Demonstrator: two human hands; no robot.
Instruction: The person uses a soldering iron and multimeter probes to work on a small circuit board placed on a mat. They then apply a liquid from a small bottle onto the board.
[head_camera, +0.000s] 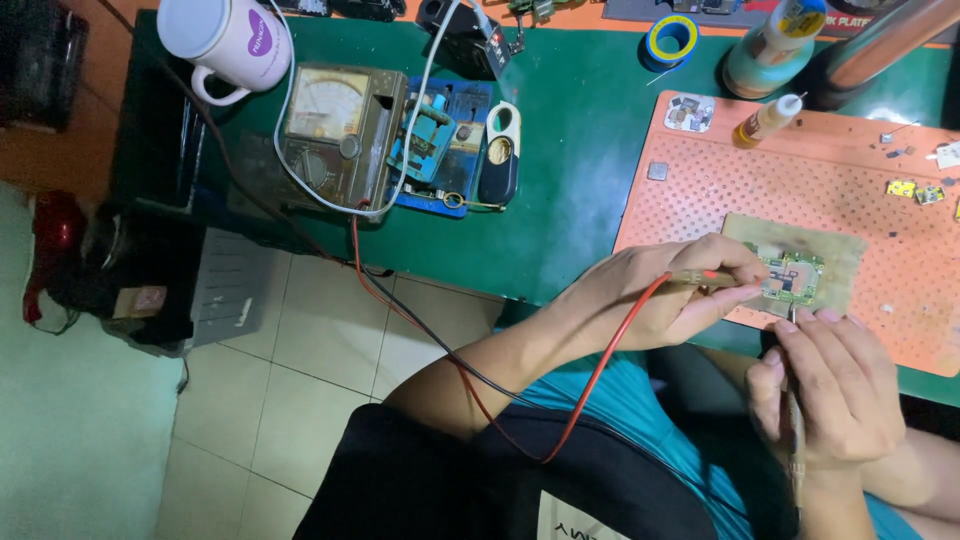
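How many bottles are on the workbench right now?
2. A big bottle stands at the far edge of the bench; a small dropper bottle lies on the orange mat near it. More could be outside the picture.

Floor (300, 380): pale square tiles | Bench (570, 150): green top, orange edge at the far side | Wall (60, 430): pale green, left | Light: even, indoor
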